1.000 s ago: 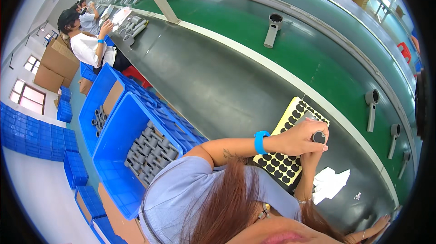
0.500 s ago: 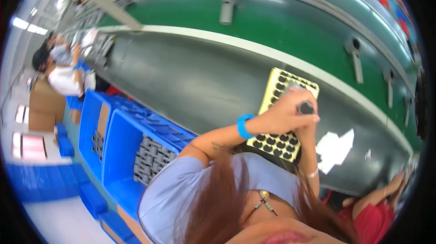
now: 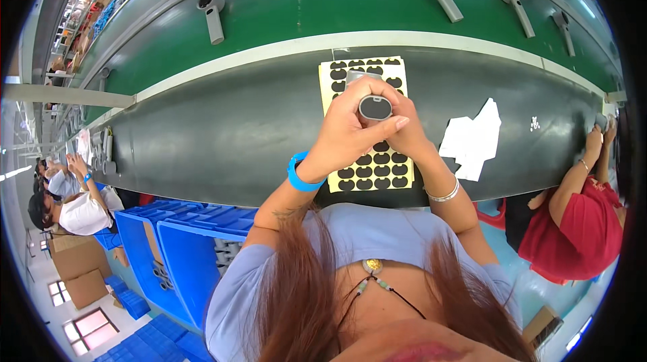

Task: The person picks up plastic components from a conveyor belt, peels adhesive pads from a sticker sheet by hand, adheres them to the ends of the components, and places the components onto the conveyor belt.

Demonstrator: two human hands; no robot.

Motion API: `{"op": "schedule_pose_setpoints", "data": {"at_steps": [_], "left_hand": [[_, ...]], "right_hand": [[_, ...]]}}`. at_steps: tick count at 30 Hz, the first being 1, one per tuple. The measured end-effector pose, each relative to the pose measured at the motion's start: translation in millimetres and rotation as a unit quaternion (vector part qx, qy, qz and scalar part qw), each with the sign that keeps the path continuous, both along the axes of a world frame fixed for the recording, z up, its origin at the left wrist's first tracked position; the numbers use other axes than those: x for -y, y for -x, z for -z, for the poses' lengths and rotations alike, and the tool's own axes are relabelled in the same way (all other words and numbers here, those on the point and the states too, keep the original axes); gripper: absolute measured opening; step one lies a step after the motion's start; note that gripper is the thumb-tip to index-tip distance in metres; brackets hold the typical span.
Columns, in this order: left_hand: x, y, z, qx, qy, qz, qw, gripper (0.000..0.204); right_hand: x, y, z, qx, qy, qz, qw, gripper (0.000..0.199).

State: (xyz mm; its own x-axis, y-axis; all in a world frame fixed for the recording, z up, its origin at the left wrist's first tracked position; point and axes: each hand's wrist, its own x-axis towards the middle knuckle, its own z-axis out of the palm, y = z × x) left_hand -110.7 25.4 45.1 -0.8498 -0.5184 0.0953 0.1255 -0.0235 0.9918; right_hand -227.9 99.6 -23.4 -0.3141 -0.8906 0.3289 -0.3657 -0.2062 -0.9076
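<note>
From my end of the head view, the blue bin (image 3: 183, 261) stood leftmost, beside the dark worktop (image 3: 229, 123). Next came the left hand (image 3: 345, 118), closed round a grey part (image 3: 375, 109), its thumb laid across just below the end. That part was held up over the yellow sheet (image 3: 325, 89) of black ovals; its black oval end faced up toward me, and its long axis, strongly foreshortened, seemed to run down and away from the wearer. I judged the step in hand as pressing or steadying that end; the next move seemed to call for an even grip. The right hand (image 3: 409, 134) met it from the right, but its fingers were hidden, so I couldn't tell their grip. White paper (image 3: 472, 136) lay farther right.
</note>
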Motion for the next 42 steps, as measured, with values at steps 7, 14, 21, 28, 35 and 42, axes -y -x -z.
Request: {"op": "schedule_pose_setpoints", "data": {"at_steps": [7,14,21,28,35,42], "left_hand": [[0.9,-6.9,-2.1,-0.044,-0.072,0.011,0.996,0.014],[29.4,-13.0,-11.2,-0.011,0.089,0.048,0.995,0.016],[153.9,64.8,37.7,0.108,0.641,0.049,0.759,0.011],[236.1,98.9,69.7,0.192,0.691,-0.005,0.697,0.028],[281.1,21.5,68.4,0.118,0.631,-0.368,0.673,0.045],[367.9,-137.2,137.7,0.45,0.463,-0.583,0.494,0.055]], "right_hand": [[2.9,-0.3,-4.4,0.008,-0.015,-0.013,1.0,0.046],[5.6,0.2,-7.3,-0.016,0.131,0.057,0.99,0.042],[-2.5,18.7,7.1,0.013,0.041,0.197,0.979,0.037],[5.9,23.1,14.8,0.02,0.035,0.181,0.983,0.03],[10.7,24.8,20.1,0.01,-0.018,0.164,0.986,0.028],[7.1,19.7,24.8,0.005,-0.04,0.148,0.988,0.028]]}}
